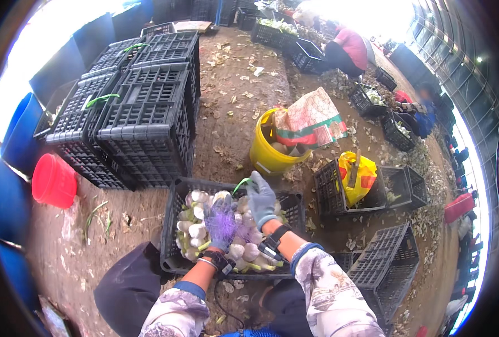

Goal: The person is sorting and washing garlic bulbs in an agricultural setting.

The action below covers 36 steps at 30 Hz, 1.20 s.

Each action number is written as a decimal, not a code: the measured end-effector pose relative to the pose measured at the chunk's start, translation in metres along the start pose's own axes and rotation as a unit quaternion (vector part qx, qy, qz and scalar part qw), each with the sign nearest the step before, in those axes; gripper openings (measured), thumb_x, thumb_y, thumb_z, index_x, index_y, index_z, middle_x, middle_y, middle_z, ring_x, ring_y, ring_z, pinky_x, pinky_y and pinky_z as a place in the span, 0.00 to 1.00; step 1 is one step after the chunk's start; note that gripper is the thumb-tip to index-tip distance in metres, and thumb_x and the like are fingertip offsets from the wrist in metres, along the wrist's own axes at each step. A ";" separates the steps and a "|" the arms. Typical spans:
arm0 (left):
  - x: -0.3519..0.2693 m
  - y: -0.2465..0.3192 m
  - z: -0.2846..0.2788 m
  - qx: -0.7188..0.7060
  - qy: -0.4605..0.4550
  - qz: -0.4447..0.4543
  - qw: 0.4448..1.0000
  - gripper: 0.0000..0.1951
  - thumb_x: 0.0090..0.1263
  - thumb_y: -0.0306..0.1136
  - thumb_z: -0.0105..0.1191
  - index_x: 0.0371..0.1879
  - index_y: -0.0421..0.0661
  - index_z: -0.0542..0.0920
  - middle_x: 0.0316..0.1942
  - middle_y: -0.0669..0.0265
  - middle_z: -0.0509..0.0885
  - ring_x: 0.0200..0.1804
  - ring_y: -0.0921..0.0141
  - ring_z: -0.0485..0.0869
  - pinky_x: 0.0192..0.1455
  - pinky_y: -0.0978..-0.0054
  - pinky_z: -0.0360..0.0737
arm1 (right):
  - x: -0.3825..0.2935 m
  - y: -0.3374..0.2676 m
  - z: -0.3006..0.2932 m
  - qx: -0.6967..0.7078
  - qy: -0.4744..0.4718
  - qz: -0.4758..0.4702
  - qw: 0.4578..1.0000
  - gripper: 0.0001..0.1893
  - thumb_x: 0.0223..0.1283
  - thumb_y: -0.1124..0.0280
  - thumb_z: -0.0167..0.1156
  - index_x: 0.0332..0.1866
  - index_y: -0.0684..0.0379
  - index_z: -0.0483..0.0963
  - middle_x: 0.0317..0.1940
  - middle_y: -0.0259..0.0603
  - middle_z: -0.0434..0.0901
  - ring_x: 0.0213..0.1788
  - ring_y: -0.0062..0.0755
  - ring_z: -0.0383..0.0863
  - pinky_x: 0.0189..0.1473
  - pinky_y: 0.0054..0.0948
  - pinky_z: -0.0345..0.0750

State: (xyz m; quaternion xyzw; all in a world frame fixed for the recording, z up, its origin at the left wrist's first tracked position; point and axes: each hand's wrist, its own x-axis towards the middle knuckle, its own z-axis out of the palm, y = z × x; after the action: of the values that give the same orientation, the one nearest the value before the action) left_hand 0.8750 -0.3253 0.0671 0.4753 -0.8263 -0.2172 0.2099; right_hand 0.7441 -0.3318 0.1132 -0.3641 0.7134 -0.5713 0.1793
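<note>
A black plastic crate (167, 248) stands before me, holding many white garlic bulbs (197, 230) with green stem ends. My left hand (221, 223), in a grey glove, is over the bulbs with purple netting (223, 223) bunched around its palm and fingers; part of that hand is hidden by the net. More of the netting spreads to the right over the bulbs. Above the crate's right half is my right hand (261, 198), gloved in grey, with a green strip (242, 185) at its fingertips.
Black crates (142, 105) are stacked at the upper left, beside a red bucket (54, 181). A yellow bucket (272, 156) with a sack (310, 116) stands beyond the crate. Crates (329, 189), one holding a yellow bag (357, 181), lie right. Two people (350, 50) crouch farther off.
</note>
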 end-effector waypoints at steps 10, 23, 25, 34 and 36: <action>-0.001 0.010 -0.012 0.014 0.038 0.015 0.999 0.23 0.59 0.32 0.43 0.57 0.47 0.67 0.53 0.61 0.72 0.58 0.63 0.67 0.65 0.60 0.51 | 0.002 -0.012 -0.008 -0.288 -0.226 -0.142 0.920 0.12 0.40 0.72 0.58 0.35 0.52 0.77 0.30 0.37 0.79 0.35 0.37 0.78 0.40 0.32 0.74; 0.009 0.022 -0.006 -0.011 -0.015 -0.139 0.990 0.17 0.57 0.38 0.48 0.44 0.44 0.75 0.42 0.54 0.77 0.48 0.60 0.73 0.53 0.62 0.66 | -0.018 -0.025 -0.051 -0.458 -0.475 -0.130 0.740 0.13 0.52 0.60 0.50 0.40 0.51 0.76 0.32 0.48 0.79 0.36 0.46 0.78 0.40 0.37 0.74; 0.008 0.003 0.008 -0.027 0.104 -0.091 0.990 0.15 0.57 0.38 0.47 0.41 0.43 0.76 0.40 0.52 0.77 0.45 0.58 0.74 0.49 0.63 0.69 | -0.022 -0.040 -0.049 -0.470 -0.419 -0.122 0.767 0.14 0.52 0.57 0.51 0.41 0.51 0.76 0.32 0.47 0.79 0.37 0.46 0.78 0.39 0.37 0.74; 0.039 -0.011 0.007 0.092 -0.102 0.010 0.990 0.13 0.57 0.37 0.42 0.37 0.51 0.79 0.42 0.56 0.79 0.48 0.56 0.74 0.52 0.61 0.67 | -0.063 -0.061 -0.045 -0.456 -0.508 -0.106 0.723 0.11 0.53 0.57 0.54 0.32 0.51 0.78 0.28 0.36 0.80 0.30 0.35 0.79 0.33 0.32 0.74; 0.043 -0.006 0.001 0.075 -0.189 -0.001 0.979 0.15 0.56 0.39 0.44 0.39 0.50 0.79 0.45 0.54 0.77 0.50 0.54 0.73 0.54 0.61 0.67 | -0.069 -0.058 -0.031 -0.392 -0.530 0.028 0.752 0.10 0.52 0.60 0.56 0.30 0.53 0.78 0.25 0.34 0.80 0.28 0.30 0.78 0.31 0.29 0.74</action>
State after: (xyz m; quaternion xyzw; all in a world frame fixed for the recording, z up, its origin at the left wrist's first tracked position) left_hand 0.8586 -0.3653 0.0691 0.4410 -0.8644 -0.2411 0.0131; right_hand 0.7879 -0.2652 0.1656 -0.6270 0.6751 0.0477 0.3859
